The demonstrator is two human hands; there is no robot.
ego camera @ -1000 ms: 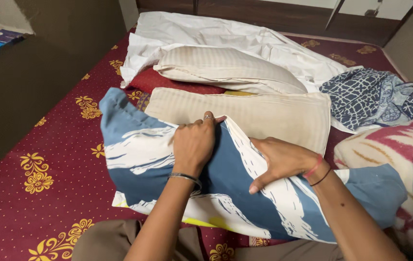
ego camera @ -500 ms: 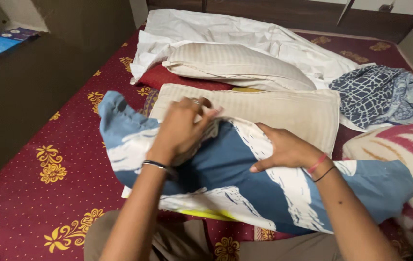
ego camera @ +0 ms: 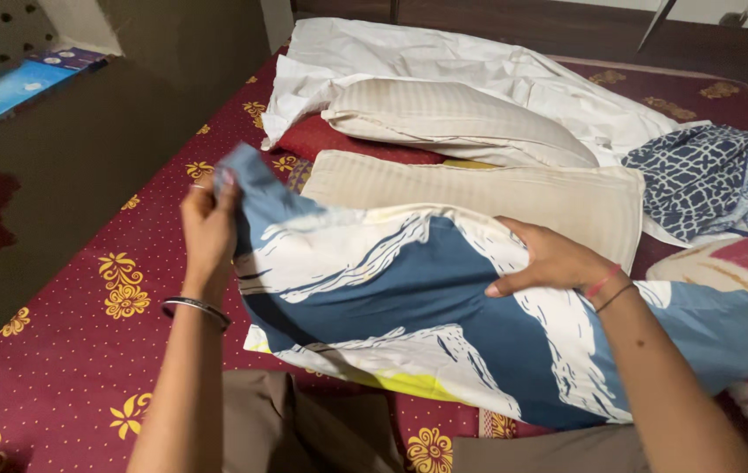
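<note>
So the left hand (ego camera: pixel 208 229) is pinching a corner of the blue-and-white cloth (ego camera: pixel 444 324) and lifting it, while the right hand (ego camera: pixel 549 263) is gripping the top edge, holding it taut just in front of the beige folded cloth (ego camera: pixel 479 188).

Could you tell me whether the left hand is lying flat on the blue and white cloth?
No, the left hand pinches a corner of the blue and white cloth and lifts it off the bed.

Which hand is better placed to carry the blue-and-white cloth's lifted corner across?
Probably the left hand: it pinches the raised corner of the blue-and-white cloth, while the right hand grips its top edge mid-span.
</note>
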